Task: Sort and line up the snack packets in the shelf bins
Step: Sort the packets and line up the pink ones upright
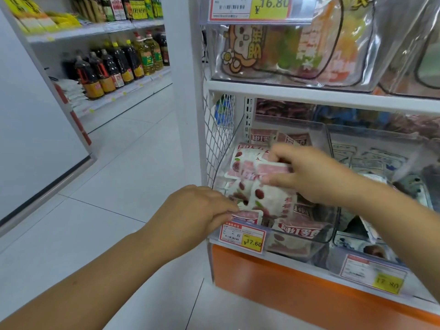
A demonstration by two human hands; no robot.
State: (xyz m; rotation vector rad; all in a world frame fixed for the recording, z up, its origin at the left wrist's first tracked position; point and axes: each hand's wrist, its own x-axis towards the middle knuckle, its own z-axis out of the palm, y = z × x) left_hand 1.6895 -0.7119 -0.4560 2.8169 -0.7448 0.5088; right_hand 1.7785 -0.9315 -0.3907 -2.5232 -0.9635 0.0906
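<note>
We stand on a pale tiled floor (114, 177) in an evenly lit shop aisle. On our left a white shelving unit (95, 30) carries dark sauce bottles (119, 60) and yellow oil bottles (148, 55); an orange base panel (273, 277) runs low on our right.

A single wide-angle view comes from a camera on the person's head, facing forward and tilted down at a shop shelf unit. It sits close. The forearms enter from 7 and 4 o'clock, and the left hand (197, 210) and right hand (316, 177) reach the clear bin (309, 239) of snack packets (247, 194) near frame centre. An upper bin (285, 51) fills 1 o'clock, with the orange base panel (285, 287) at 5 o'clock. Floor (107, 186) spreads at 8 o'clock. A bottle shelf (123, 65) stands well back at 10 o'clock.
</note>
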